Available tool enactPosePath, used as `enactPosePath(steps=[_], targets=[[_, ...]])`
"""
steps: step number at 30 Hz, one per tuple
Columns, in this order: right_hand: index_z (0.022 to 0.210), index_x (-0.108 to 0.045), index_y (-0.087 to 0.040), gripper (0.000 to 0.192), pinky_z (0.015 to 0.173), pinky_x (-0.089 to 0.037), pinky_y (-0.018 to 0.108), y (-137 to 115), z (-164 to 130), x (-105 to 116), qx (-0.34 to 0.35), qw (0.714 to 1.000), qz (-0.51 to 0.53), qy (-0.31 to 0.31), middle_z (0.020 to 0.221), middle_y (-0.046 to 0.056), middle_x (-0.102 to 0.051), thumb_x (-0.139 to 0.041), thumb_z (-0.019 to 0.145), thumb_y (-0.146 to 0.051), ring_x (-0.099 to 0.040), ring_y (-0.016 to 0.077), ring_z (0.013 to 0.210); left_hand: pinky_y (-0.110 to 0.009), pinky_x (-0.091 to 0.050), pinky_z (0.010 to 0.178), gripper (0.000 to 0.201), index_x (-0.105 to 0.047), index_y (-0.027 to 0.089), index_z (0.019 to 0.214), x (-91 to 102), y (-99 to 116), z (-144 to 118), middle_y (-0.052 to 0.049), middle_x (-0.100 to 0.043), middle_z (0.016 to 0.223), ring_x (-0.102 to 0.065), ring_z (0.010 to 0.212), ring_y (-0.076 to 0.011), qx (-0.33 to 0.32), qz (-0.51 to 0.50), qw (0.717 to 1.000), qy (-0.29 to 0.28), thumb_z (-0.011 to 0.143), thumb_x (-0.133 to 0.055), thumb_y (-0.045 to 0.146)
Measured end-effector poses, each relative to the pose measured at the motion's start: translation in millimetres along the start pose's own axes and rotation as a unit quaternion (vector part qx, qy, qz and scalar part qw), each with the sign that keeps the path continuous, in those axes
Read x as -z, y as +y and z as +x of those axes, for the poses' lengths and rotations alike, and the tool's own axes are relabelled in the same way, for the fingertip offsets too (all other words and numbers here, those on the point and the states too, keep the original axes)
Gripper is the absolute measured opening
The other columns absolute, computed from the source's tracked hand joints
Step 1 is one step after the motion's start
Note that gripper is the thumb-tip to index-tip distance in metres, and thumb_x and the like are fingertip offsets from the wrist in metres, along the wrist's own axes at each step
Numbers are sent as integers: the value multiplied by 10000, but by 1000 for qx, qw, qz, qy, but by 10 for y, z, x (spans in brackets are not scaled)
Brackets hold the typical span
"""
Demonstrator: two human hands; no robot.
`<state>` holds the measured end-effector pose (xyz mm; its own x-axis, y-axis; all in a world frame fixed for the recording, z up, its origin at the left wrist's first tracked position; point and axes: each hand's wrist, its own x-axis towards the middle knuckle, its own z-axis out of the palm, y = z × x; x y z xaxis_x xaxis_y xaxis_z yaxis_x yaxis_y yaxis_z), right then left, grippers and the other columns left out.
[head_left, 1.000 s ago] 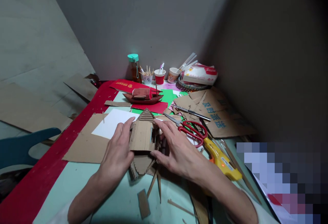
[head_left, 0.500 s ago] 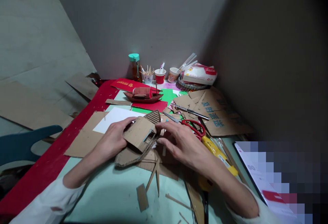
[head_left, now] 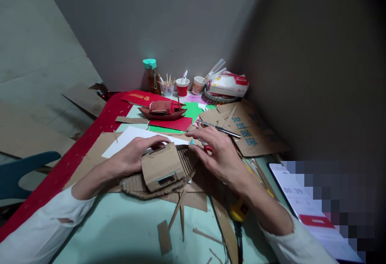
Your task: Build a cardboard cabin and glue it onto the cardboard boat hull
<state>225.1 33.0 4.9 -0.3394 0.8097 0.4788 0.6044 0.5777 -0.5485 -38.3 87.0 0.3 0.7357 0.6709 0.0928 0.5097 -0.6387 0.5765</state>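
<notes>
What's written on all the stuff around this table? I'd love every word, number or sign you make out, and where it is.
"及时派送": blue print on the flat brown cardboard sheet; its darker print farther right is unreadable.
"00:39": on the lit screen of the black-edged phone; its other text is blurred or pixelated.
Too small to read: gold lettering on the flat red paper sheet; red print on the white plastic packet.

Pale green tabletop (head_left: 120,223) with cardboard scraps (head_left: 164,238) and thin strips (head_left: 208,236)
</notes>
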Motion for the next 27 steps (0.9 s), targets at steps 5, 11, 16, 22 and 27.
enactPosePath(steps=[5, 11, 16, 22, 27], targets=[[1256, -667, -193, 321, 963, -466, 391, -54, 21, -49, 21, 996, -4, -88, 1199, 95, -734, -614, 950, -110, -622, 254, 1094, -307, -515, 883, 425, -568, 222, 1282, -21, 61, 111, -81, -728, 1199, -698, 1014, -236, -50, -19, 998, -31, 869, -634, 292], [1159, -723, -172, 381, 857, -463, 319, -47, 13, -85, -16, 995, -20, -97, 1054, 91, -757, -527, 907, 36, -643, 234, 988, -281, -514, 858, 285, -582, 206, 1149, -55, 130, 232, -70, -725, 1139, -696, 999, -220, -70, -34, 996, -48, 869, -620, 243], [1092, -748, -180, 311, 794, -446, 278, -85, 61, -22, -38, 988, -20, -146, 1017, 77, -779, -577, 897, -9, -685, 216, 927, -275, -513, 827, 292, -549, 209, 1124, -59, 146, 262, -52, -714, 1084, -689, 958, -205, -79, -40, 995, -55, 841, -622, 205], [1030, -771, -202, 331, 688, -420, 254, -157, 116, 120, -63, 982, -19, -179, 951, 72, -802, -559, 874, -2, -707, 189, 788, -292, -520, 842, 323, -549, 222, 1163, -40, 175, 301, -65, -713, 1102, -690, 980, -224, -91, -47, 992, -78, 850, -632, 230], [921, -775, -196, 266, 699, -425, 254, -161, 135, 139, -55, 982, -12, -180, 918, 79, -801, -594, 848, -16, -709, 196, 811, -309, -529, 861, 344, -579, 228, 1206, 8, 247, 318, -72, -715, 1150, -690, 1007, -237, -88, -50, 991, -86, 868, -635, 261]])
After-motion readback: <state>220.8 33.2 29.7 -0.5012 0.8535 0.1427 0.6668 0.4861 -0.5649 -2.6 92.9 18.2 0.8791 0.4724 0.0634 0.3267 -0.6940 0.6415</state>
